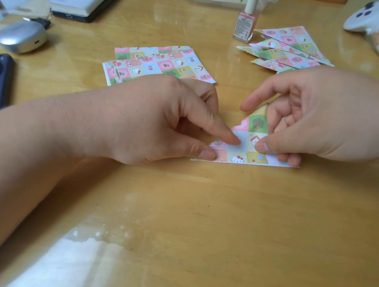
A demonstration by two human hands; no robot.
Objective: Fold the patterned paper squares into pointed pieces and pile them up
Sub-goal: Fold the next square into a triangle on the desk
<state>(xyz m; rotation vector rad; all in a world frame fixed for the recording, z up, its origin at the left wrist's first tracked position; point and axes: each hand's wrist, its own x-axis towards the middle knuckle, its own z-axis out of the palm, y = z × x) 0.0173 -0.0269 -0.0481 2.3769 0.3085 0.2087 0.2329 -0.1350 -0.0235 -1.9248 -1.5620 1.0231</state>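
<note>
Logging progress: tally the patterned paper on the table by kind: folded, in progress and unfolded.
Folded pieces in the pile: at least 4, overlapping
Piece being folded: 1
Flat squares: at least 2, stacked
Total: at least 7

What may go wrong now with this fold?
The half-folded paper lies on a glossy table; it may slip under the left hand and crease crooked. The right hand holds one flap raised, so edges may misalign. The nail polish bottle stands beside the finished pile and may tip.
</note>
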